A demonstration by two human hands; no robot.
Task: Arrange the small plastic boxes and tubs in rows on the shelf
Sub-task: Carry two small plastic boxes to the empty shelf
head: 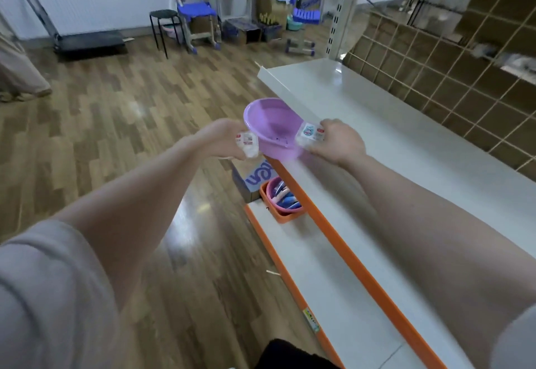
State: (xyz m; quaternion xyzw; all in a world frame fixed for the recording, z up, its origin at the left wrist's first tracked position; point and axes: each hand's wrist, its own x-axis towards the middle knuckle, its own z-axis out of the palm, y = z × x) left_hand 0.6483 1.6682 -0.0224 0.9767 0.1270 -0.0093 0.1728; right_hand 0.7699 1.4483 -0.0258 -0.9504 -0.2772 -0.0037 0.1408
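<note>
Holding steady over the shelf's front edge, both arms reach out towards the purple basin (271, 127), our landmark here. Just left of the basin, the left hand (223, 138) has its fingers curled round a small clear plastic box (248, 143) with a red-and-white label, the box touching the basin's outer wall. The basin itself seems to hang tilted above the orange lip of the shelf (406, 148); whether a hand also props its rim, I cannot tell through the blur. Just right of the basin, the right hand (338, 140) pinches a second labelled box (309, 135) against the rim, knuckles up, wrist low over the white shelf top. These boxes look light, stiff and thin-walled, probably a touch slippery, so a pinch across the short sides is the safe hold, with no squeezing on the lid. Below the basin, on the lower shelf, a pink tub (282, 197) sits in an orange tray. Both forearms are extended nearly straight, elbows out, sleeves pushed up.
</note>
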